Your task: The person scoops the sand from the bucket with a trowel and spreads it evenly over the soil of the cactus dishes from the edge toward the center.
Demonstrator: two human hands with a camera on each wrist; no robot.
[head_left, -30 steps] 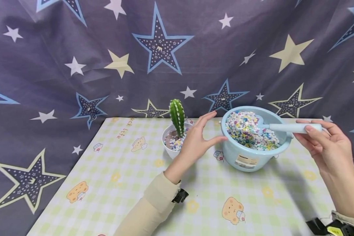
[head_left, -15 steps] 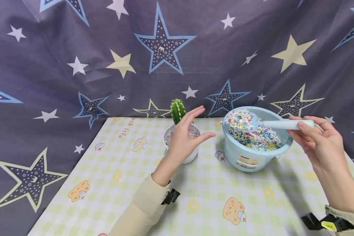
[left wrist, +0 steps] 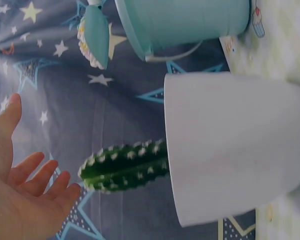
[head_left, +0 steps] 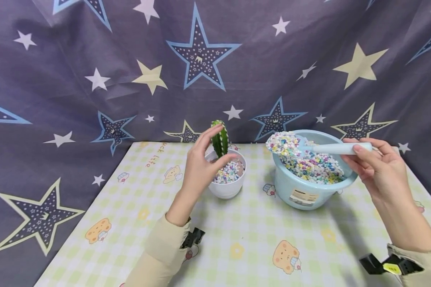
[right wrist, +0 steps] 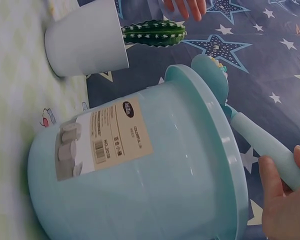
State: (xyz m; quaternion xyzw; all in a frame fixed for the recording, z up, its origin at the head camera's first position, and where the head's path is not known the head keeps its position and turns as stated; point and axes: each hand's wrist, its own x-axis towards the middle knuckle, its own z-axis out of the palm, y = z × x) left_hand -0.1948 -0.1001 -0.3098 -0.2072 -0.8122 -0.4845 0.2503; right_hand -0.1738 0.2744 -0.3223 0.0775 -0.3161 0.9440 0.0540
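Sliding leftward since a second ago, the left hand (head_left: pixel 197 161) is leaving the side of the bucket (head_left: pixel 286 188) and is now hovering by the cactus (head_left: pixel 221 144). Meanwhile the right hand (head_left: pixel 384 167) is carrying the loaded scoop (head_left: pixel 319 148) the same way, from over the bucket's middle to its left rim. By the left wrist view, the blade is hanging above that rim, apart from it.

The white pot (head_left: pixel 227 191) is staying put on the bench (head_left: pixel 129 243), left of the bucket, with the cactus standing in it. Coloured pebbles (head_left: pixel 227 173) are covering part of the brown soil (head_left: pixel 241 164); some of the surface is hiding behind the left hand.

The two hands are keeping well apart. The left one is holding nothing: its fingers are stretching out, its thumb is spreading away from them, and no contact with the cactus is showing. The right one is gripping the scoop's handle between thumb and fingers.

With the left hand out of the space between the vessels, the way from scoop to pot is looking freer. The heaped load is sitting high on the blade, so a tilt could be spilling pebbles onto the bench.
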